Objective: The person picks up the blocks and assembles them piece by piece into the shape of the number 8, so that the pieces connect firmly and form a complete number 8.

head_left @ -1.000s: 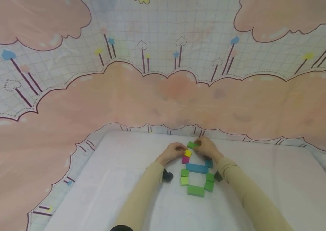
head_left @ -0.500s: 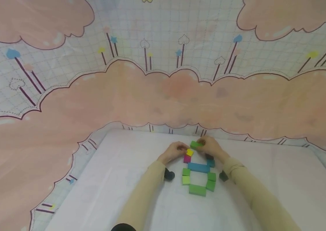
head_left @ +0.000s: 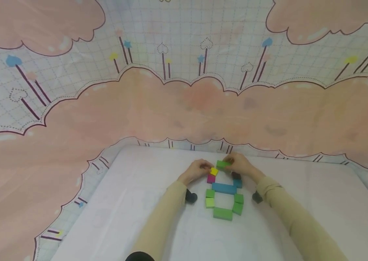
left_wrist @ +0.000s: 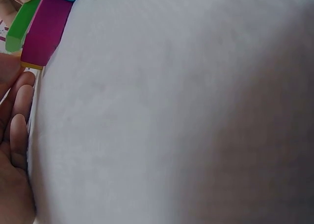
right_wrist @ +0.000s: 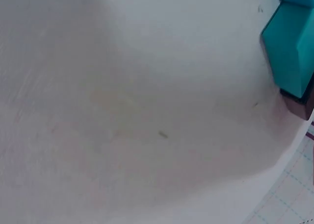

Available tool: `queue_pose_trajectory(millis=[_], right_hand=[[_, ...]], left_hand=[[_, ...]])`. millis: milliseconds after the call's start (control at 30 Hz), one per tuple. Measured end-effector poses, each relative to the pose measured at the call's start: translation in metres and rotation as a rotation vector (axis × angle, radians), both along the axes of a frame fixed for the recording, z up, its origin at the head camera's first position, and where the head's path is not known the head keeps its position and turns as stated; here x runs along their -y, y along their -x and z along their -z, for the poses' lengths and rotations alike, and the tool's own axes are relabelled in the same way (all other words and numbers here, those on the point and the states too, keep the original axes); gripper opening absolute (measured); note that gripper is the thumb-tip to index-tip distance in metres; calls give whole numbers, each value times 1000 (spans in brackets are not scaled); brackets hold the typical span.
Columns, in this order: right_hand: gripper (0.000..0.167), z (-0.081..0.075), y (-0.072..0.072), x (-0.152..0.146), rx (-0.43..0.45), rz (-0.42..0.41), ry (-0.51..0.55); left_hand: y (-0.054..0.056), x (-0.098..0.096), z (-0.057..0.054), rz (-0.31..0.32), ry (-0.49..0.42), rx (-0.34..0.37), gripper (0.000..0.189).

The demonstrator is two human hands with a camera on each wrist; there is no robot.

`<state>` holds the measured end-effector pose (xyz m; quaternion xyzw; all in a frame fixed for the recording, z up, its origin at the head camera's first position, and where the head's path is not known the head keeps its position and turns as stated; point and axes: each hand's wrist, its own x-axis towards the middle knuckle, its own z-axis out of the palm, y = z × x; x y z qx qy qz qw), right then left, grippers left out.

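My left hand [head_left: 195, 171] pinches the yellow block [head_left: 214, 172] at the top left of a block outline. Just below it lies a magenta block [head_left: 211, 179]; in the left wrist view the fingers [left_wrist: 19, 131] are at its end, beside a thin yellow edge. Across the gap, my right hand [head_left: 242, 166] holds a long green block [head_left: 222, 165] between thumb and fingers, crosswise at the outline's far end. Under the right hand sit a dark brown block [right_wrist: 297, 106] and a teal block [right_wrist: 289, 47].
A long blue block [head_left: 224, 188] crosses the outline's middle. Nearer, small green blocks line both sides, and a wide green block [head_left: 222, 214] closes the near end. Dark wrist camera parts [head_left: 191, 197] hang under the left wrist. A patterned cloth wall rises behind the white table.
My right hand has shifted the long green block slightly to the right, away from the yellow block, and the right forearm swung outward. My left hand stays at the yellow block.
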<state>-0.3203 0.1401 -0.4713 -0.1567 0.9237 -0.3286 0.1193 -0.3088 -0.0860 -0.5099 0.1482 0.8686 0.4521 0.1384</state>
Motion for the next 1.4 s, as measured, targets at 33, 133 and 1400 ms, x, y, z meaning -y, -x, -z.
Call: queue_pose_trajectory(millis=[33,133,1400], right_hand=[[35,0,0,0,2,-5,-1],[34,0,-1,-1,7,-16,-1],[34,4,1,-6,35,-44,-24]], left_hand=[[0,0,0,-3,0,1,24],[0,-1,0,-6,-2,3,24],[-2,-1,-1,-32,-4,14,21]])
